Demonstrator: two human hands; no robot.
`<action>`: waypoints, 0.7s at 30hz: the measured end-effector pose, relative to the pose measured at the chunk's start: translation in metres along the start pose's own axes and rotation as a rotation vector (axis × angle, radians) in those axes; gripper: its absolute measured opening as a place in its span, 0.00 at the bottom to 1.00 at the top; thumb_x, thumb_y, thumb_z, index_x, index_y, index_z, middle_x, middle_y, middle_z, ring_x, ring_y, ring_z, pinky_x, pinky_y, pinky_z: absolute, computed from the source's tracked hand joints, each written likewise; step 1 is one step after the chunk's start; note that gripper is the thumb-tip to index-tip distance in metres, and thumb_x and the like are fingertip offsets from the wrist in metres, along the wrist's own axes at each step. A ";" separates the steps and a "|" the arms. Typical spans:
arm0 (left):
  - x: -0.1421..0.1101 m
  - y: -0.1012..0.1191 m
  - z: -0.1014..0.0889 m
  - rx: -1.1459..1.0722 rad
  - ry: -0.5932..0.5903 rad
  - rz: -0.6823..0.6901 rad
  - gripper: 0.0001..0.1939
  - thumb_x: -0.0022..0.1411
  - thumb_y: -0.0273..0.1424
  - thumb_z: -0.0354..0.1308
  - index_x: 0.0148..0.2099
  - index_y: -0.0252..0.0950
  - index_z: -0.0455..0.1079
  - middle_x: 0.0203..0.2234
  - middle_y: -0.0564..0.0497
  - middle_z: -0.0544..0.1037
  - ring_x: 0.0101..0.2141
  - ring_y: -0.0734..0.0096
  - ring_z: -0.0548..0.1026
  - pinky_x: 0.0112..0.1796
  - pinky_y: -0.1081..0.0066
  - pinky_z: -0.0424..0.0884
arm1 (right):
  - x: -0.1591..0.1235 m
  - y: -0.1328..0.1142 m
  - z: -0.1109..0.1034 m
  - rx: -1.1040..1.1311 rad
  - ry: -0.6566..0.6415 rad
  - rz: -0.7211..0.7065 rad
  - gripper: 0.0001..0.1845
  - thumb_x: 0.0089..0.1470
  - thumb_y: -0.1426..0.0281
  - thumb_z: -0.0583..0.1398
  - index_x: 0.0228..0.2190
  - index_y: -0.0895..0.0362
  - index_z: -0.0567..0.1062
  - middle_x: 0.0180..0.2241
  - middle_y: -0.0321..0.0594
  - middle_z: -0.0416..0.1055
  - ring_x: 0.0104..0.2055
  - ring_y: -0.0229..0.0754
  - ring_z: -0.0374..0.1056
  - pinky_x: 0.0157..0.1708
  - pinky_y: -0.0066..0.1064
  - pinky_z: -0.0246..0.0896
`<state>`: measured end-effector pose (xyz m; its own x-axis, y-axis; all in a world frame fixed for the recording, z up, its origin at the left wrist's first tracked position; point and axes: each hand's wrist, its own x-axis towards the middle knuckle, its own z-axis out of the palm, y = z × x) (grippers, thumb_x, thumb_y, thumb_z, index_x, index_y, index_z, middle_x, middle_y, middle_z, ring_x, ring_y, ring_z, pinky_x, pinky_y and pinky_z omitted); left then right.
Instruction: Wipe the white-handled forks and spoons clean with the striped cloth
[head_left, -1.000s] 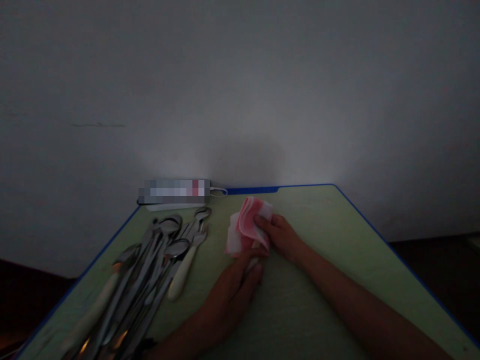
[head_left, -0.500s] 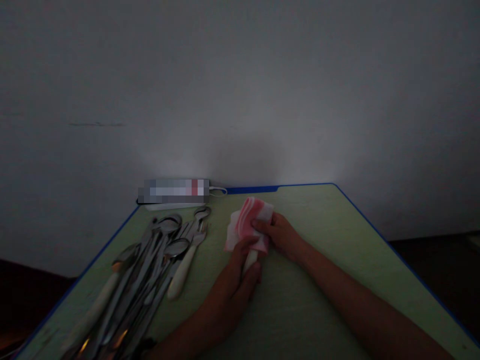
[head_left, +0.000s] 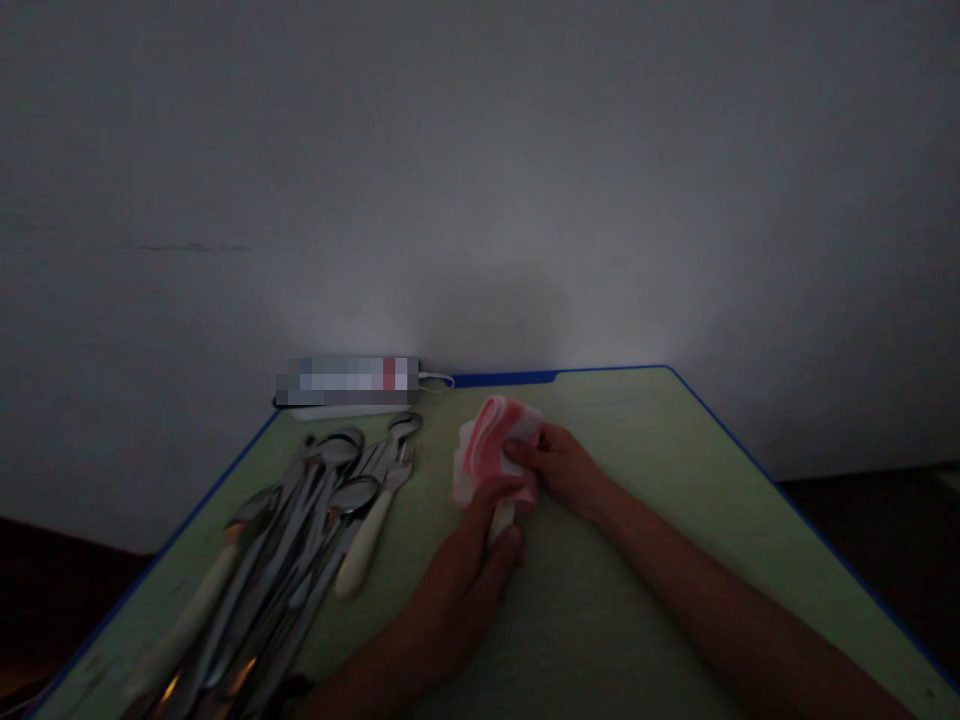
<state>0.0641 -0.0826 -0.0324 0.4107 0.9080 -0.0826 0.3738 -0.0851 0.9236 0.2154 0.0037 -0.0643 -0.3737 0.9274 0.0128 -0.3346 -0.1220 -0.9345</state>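
Observation:
My left hand [head_left: 472,570] is closed around a white handle [head_left: 501,520], part of which shows between thumb and fingers. The far end of that utensil is wrapped in a folded pink-and-white cloth [head_left: 491,450], so its kind is hidden. My right hand [head_left: 559,465] pinches the cloth from the right side, thumb on top. To the left of my hands lies a fork with a white handle [head_left: 366,550], tines pointing away from me. It rests at the edge of a pile of metal spoons and other cutlery [head_left: 300,540].
The pale green table [head_left: 637,430] has a blue edge and stands against a grey wall [head_left: 495,180]. At its back left sits a long box-like object [head_left: 352,385], blurred out, with a white cable [head_left: 439,380] at its right end.
The cloth has shifted and folded slightly around the utensil, and more of the white handle shows than a second ago. Both hands keep nearly the same place. The cutlery has not moved.

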 end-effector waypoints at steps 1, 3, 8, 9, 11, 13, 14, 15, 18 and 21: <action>0.000 0.000 -0.001 0.000 -0.015 0.000 0.17 0.65 0.35 0.41 0.56 0.40 0.50 0.25 0.57 0.66 0.24 0.74 0.65 0.28 0.73 0.62 | 0.000 -0.001 0.001 -0.024 0.021 -0.003 0.13 0.40 0.65 0.64 0.30 0.60 0.74 0.27 0.36 0.72 0.28 0.35 0.65 0.34 0.29 0.59; 0.000 0.001 -0.002 -0.003 -0.033 0.004 0.17 0.66 0.35 0.41 0.56 0.40 0.50 0.25 0.57 0.66 0.24 0.74 0.65 0.28 0.73 0.62 | 0.000 -0.002 0.003 -0.059 0.071 -0.012 0.14 0.39 0.65 0.65 0.29 0.60 0.73 0.26 0.36 0.72 0.27 0.35 0.65 0.32 0.29 0.59; 0.000 0.003 -0.001 -0.040 -0.011 -0.010 0.19 0.66 0.36 0.41 0.58 0.40 0.48 0.26 0.56 0.66 0.25 0.73 0.64 0.28 0.72 0.63 | 0.000 0.000 0.007 -0.141 0.174 -0.055 0.16 0.39 0.64 0.65 0.32 0.59 0.73 0.29 0.37 0.72 0.28 0.36 0.65 0.31 0.29 0.59; 0.000 0.003 0.000 -0.059 0.002 -0.017 0.20 0.66 0.36 0.41 0.58 0.41 0.46 0.26 0.56 0.65 0.24 0.74 0.64 0.28 0.73 0.62 | 0.000 0.001 0.007 -0.128 0.181 -0.062 0.15 0.39 0.64 0.65 0.31 0.58 0.73 0.29 0.36 0.72 0.28 0.36 0.64 0.31 0.29 0.59; 0.001 0.002 0.003 -0.095 0.044 -0.029 0.22 0.66 0.36 0.41 0.60 0.41 0.43 0.25 0.57 0.63 0.23 0.75 0.62 0.26 0.73 0.61 | 0.002 0.002 0.006 -0.004 0.185 -0.050 0.13 0.42 0.63 0.63 0.30 0.58 0.73 0.28 0.36 0.72 0.28 0.36 0.64 0.31 0.30 0.59; 0.001 0.001 0.005 -0.117 0.087 -0.033 0.23 0.65 0.36 0.41 0.60 0.41 0.42 0.23 0.58 0.62 0.21 0.75 0.61 0.26 0.73 0.61 | 0.004 0.001 0.005 0.150 0.187 -0.015 0.12 0.44 0.62 0.61 0.29 0.57 0.73 0.27 0.36 0.72 0.29 0.38 0.65 0.33 0.31 0.60; 0.001 0.000 0.006 -0.126 0.099 -0.034 0.23 0.65 0.36 0.41 0.61 0.41 0.41 0.23 0.58 0.62 0.21 0.76 0.61 0.26 0.73 0.61 | 0.006 0.000 0.004 0.213 0.185 0.006 0.12 0.45 0.62 0.60 0.30 0.57 0.73 0.27 0.36 0.72 0.30 0.39 0.66 0.34 0.32 0.60; 0.001 0.000 0.007 -0.133 0.105 -0.031 0.23 0.65 0.37 0.40 0.61 0.40 0.41 0.22 0.59 0.61 0.21 0.75 0.60 0.25 0.73 0.60 | 0.007 -0.001 0.004 0.262 0.177 0.024 0.12 0.45 0.61 0.59 0.30 0.57 0.72 0.27 0.36 0.72 0.31 0.40 0.67 0.35 0.33 0.61; 0.001 -0.001 0.007 -0.117 0.106 -0.025 0.23 0.65 0.37 0.41 0.60 0.40 0.43 0.22 0.58 0.61 0.21 0.75 0.61 0.25 0.73 0.60 | 0.008 -0.002 0.004 0.361 0.135 0.053 0.13 0.46 0.61 0.58 0.31 0.57 0.72 0.27 0.37 0.72 0.34 0.42 0.67 0.38 0.34 0.61; 0.000 0.001 0.004 -0.067 0.081 -0.019 0.21 0.65 0.37 0.41 0.59 0.39 0.45 0.23 0.57 0.63 0.22 0.74 0.63 0.26 0.73 0.61 | 0.007 0.000 0.005 0.354 0.125 0.034 0.13 0.46 0.61 0.59 0.30 0.58 0.72 0.25 0.38 0.72 0.33 0.41 0.67 0.36 0.33 0.61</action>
<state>0.0682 -0.0842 -0.0330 0.3343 0.9397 -0.0723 0.3231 -0.0422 0.9454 0.2083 0.0088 -0.0628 -0.2885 0.9541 -0.0803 -0.6105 -0.2479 -0.7522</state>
